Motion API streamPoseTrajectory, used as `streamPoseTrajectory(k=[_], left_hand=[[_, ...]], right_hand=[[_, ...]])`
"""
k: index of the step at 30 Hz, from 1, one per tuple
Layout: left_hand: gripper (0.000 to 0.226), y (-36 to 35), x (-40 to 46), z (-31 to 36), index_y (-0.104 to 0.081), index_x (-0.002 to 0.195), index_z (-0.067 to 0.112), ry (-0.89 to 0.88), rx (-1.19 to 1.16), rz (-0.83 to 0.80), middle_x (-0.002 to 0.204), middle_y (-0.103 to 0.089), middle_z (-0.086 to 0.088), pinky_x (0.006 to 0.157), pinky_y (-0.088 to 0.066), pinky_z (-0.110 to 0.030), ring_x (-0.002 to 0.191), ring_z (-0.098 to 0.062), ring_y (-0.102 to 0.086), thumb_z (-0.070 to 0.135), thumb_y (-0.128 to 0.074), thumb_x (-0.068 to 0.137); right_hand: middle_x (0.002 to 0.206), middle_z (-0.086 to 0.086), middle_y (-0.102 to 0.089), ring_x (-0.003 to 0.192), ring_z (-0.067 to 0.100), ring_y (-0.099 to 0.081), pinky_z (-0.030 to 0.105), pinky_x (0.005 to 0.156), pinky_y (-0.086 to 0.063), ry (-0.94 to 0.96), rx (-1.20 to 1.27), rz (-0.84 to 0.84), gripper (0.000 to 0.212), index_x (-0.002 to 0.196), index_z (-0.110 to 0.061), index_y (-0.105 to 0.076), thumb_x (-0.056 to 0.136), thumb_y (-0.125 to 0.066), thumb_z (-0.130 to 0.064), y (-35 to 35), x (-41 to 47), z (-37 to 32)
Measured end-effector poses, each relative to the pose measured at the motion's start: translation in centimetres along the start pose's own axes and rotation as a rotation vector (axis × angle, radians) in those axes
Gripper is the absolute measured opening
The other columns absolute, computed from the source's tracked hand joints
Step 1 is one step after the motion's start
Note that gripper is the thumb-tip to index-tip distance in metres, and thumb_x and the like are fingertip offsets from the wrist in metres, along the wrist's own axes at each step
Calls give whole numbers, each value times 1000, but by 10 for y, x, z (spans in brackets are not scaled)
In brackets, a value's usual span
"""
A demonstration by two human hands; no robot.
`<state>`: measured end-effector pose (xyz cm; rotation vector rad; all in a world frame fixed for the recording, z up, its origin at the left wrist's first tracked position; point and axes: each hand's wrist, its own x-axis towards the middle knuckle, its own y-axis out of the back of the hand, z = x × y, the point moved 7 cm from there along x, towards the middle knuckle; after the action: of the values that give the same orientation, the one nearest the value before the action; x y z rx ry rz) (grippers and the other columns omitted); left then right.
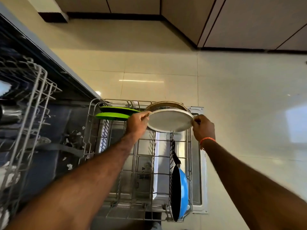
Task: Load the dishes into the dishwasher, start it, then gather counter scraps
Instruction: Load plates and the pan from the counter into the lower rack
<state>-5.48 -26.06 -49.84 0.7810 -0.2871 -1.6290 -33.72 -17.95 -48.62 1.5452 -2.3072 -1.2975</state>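
A white plate [169, 120] stands tilted over the far right of the pulled-out lower dishwasher rack [146, 163]. My left hand [137, 122] grips its left rim and my right hand [203, 127] pinches its right rim. Just behind it a brown-rimmed plate [166, 105] stands in the rack. Two green plates [114, 113] stand on edge at the rack's far left. A blue frying pan [180, 191] with a black inside stands on edge at the near right, its handle pointing away from me.
The upper rack [25, 113] is pulled out at the left, holding a steel vessel [10, 113]. The open dishwasher door [199, 163] lies under the lower rack. Glossy floor tiles [249, 113] spread to the right; cabinet fronts [249, 22] stand at the far side.
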Motion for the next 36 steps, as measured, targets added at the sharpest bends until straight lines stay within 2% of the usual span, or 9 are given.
streamPoseTrajectory(k=[5,10,14,17,23,25,29,33,36], left_hand=[[36,-10,-3,-15,-67,131,11,29,54,-45,128,-70,-4,97,-48,-19,114,-15,-67,6,-65,95],[50,3,-22,-8,-53,145,13,93,101,-35,143,-59,-5,85,-40,0,124,-17,-62,5,-62,96],[50,28,-55,11,-57,141,11,143,110,-50,137,-64,-10,102,-51,-29,120,-21,-64,8,-65,91],[47,50,-106,34,-59,139,14,181,116,-118,132,-67,-8,90,-50,-24,105,-14,-65,14,-64,92],[42,118,-253,75,-63,134,19,211,179,-194,136,-65,-3,95,-44,-24,119,-16,-61,22,-62,92],[40,141,-305,85,-63,133,20,232,180,-177,133,-66,-2,91,-46,-23,113,-15,-62,24,-60,93],[27,179,-402,98,-67,122,18,283,160,-111,114,-67,4,65,-41,-14,91,-9,-60,23,-57,98],[37,210,-492,94,-66,129,18,337,149,-30,132,-66,-2,91,-42,-22,111,-16,-61,24,-62,93],[53,228,-569,75,-53,144,18,439,61,45,140,-61,-5,101,-39,-24,129,-23,-56,32,-64,94]], right_hand=[[102,7,-72,92,23,-65,33,85,-52,-32,-64,-75,18,111,-13,-70,96,-63,-20,-22,-2,19],[114,9,-71,100,27,-66,36,91,-51,-66,-195,-125,29,123,-15,-66,95,-64,-22,-16,-19,14],[115,9,-72,103,27,-66,41,94,-54,-24,-220,-197,29,122,-16,-65,93,-64,-19,-2,-56,-12],[120,8,-71,109,27,-65,39,99,-52,47,-270,-290,33,125,-15,-65,92,-65,-19,12,-100,-37],[120,10,-70,111,31,-64,33,95,-49,194,-405,-470,31,121,-18,-66,91,-61,-24,50,-215,-94],[125,11,-67,114,31,-62,30,94,-46,247,-450,-528,35,126,-18,-64,92,-60,-26,65,-256,-114],[121,15,-68,114,35,-62,35,95,-48,457,-545,-630,34,125,-11,-63,93,-56,-22,94,-339,-156],[129,14,-64,120,34,-58,37,100,-46,625,-636,-700,40,131,-18,-59,91,-56,-23,113,-419,-183],[131,13,-63,121,33,-59,37,101,-46,786,-721,-762,41,132,-21,-58,91,-55,-23,113,-484,-201]])
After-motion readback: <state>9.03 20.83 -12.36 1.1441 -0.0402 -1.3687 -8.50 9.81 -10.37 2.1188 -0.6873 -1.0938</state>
